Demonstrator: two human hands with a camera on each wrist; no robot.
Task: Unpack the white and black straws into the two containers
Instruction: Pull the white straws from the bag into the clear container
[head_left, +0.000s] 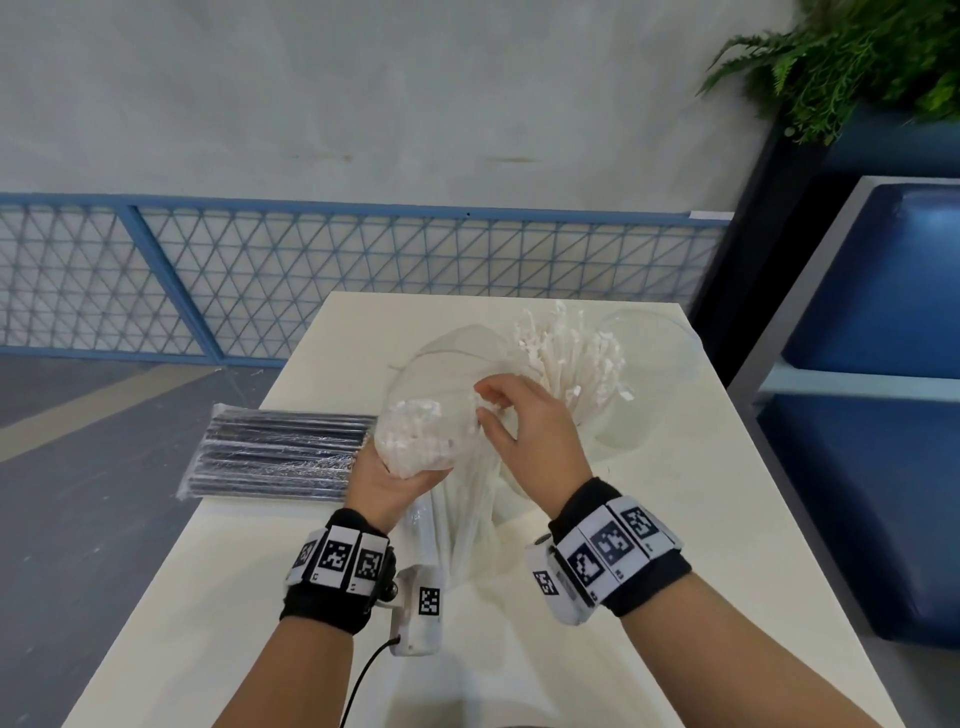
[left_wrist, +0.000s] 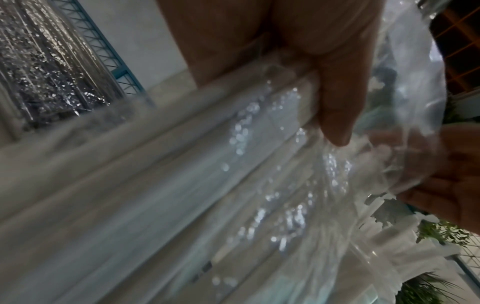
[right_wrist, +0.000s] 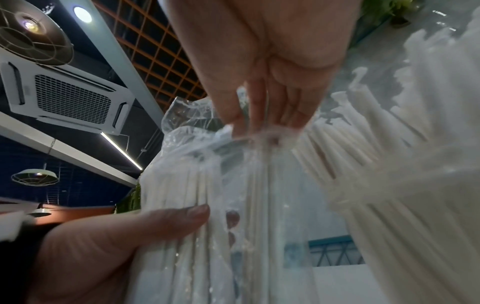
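Observation:
My left hand (head_left: 387, 475) grips a clear plastic bag of white straws (head_left: 415, 441) from below and holds it upright above the white table (head_left: 701, 519). The right hand (head_left: 493, 410) pinches the bag's mouth, where the paper-wrapped straw ends show. In the right wrist view its fingertips (right_wrist: 255, 125) pull the plastic (right_wrist: 207, 148) taut, and my left thumb (right_wrist: 166, 220) presses the bag's side. Behind the hands, loose white straws (head_left: 571, 358) fan out of a clear container (head_left: 654, 364). A second clear container (head_left: 452, 348) stands behind the bag. The wrapped pack of black straws (head_left: 280, 452) lies at the table's left edge.
A white device with a cable (head_left: 415, 618) lies on the table near my left wrist. Blue mesh railing (head_left: 311, 270) runs behind the table. Blue cushioned shelving (head_left: 872, 364) and a fern (head_left: 857, 57) are at the right. The floor drops off left of the table.

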